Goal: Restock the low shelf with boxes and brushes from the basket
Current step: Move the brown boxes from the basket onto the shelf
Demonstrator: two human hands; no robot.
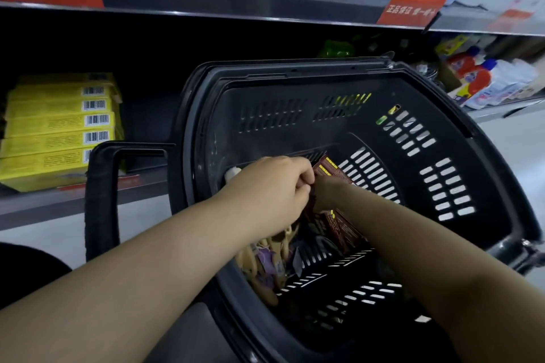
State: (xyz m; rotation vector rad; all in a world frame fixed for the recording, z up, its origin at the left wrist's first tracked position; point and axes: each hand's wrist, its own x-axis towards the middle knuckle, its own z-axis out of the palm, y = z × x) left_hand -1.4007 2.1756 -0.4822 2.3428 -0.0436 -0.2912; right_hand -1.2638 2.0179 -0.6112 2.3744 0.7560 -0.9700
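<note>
Rummaging among boxes (pixel 328 169) in basket (pixel 265 97)

I see dark red boxes (pixel 339 225) and tan brushes (pixel 262 262) jumbled in the black basket (pixel 427 91), yellow boxes (pixel 56 127) stacked on the low shelf (pixel 44 206).

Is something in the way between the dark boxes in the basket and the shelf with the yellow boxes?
Yes. The left wall of the basket and its upright black handle stand between the dark red boxes and the low shelf, just in front of the yellow boxes. Lifting a box up and over should probably clear them.
</note>
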